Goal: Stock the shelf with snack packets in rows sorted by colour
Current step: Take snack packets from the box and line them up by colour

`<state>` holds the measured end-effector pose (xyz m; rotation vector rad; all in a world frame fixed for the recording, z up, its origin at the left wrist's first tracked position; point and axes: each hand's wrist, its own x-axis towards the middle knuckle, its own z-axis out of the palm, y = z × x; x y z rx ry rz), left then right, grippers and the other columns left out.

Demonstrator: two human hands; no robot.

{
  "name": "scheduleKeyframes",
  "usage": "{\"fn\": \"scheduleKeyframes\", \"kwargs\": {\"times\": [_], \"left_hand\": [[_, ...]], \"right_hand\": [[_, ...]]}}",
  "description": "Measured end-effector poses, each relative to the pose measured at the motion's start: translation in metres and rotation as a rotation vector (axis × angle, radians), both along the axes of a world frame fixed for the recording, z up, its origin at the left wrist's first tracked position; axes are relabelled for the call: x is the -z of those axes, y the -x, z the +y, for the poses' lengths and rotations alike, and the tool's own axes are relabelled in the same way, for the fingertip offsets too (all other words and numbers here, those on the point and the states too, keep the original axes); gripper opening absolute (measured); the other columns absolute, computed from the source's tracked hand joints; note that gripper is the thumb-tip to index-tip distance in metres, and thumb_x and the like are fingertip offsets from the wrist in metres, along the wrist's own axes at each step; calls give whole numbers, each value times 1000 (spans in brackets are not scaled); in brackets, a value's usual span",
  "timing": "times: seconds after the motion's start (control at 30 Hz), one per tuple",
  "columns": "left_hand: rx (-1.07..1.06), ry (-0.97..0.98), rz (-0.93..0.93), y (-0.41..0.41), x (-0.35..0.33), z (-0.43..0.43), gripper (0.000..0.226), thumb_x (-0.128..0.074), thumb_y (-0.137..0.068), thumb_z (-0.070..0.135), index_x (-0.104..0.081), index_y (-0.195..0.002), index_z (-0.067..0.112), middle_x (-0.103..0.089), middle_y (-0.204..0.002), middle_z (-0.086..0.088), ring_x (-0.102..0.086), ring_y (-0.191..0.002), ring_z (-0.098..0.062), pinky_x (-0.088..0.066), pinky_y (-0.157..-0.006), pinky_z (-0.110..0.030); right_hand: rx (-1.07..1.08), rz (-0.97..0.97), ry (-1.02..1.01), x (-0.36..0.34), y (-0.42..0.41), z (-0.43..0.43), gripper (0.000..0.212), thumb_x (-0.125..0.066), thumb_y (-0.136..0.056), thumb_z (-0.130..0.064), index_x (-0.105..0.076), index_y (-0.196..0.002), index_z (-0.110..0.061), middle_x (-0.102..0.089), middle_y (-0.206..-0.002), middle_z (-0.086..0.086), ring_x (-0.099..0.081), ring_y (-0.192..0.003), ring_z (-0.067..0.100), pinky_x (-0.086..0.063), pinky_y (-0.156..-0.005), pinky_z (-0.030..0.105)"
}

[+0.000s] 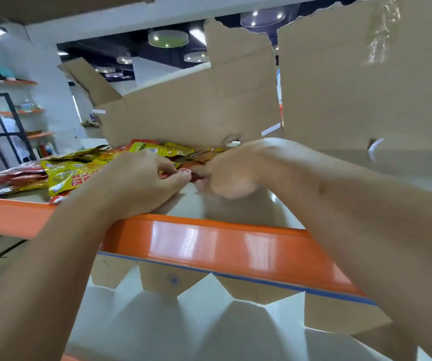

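Two-handed hold on one small red packet (181, 175), low over the shelf board (397, 168) and just behind the orange front rail (209, 241). Pinched at one end by left hand (136, 178), thumb against curled fingers, wrist laid on the rail. Taken at the other end by right hand (235, 168), fingers curled in; blurred, so exact contact cannot be told. Judged as a squaring hold: gripped at both ends to flatten the packet and line it up before setting it down. Held low, presumably to limit drop and slide on the smooth board.

Unsorted stock heaped to the left on the same board: yellow packets (71, 175) in front, red packets (14, 175) at far left, more yellow and one brown-orange packet (201, 155) just behind the hands. Mixed by colour, hence sorting judged barely begun; no finished row visible. Recommended next: set rows to the right of the heap, one colour per row.

Backed by torn cardboard sheet (196, 113), probably fitted to stop packets falling off the rear. Below, folded cardboard dividers (157, 280) hung under the rail, purpose not evident.

Lettering: red characters on the front yellow packet, too blurred to read. Dark lettering on the brown-orange packet, likewise unreadable. No brand legible anywhere.
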<state>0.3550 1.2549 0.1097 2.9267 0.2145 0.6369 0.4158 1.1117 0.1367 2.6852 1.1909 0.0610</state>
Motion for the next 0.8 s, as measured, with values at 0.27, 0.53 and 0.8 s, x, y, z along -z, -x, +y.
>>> {"fn": "scheduleKeyframes", "kwargs": {"times": [0.27,0.53,0.8], "left_hand": [[-86,157,-206,10,3,3,43,-63,-83,49,-64,-123,35,-63,-127,1,-53,-120,-24,-37,-88,-31],[-112,181,-110,10,3,2,64,-67,-75,60,-56,-132,33,-55,-137,0,-48,-126,-24,-33,-87,-31],[-64,287,-258,13,3,4,54,-79,-70,47,-65,-120,30,-63,-113,3,-51,-102,-16,-31,-77,-26]], "right_hand": [[16,-11,-76,-2,2,-4,31,-43,-92,-13,-68,-110,-13,-64,-89,4,-62,-86,25,-40,-56,26],[-27,-3,-7,6,8,11,36,-32,-102,-24,-56,-128,-16,-58,-127,3,-54,-114,24,-43,-94,30],[-3,-35,-123,0,21,-2,29,-45,-95,-19,-67,-113,-15,-65,-99,3,-61,-91,24,-51,-74,27]]}}
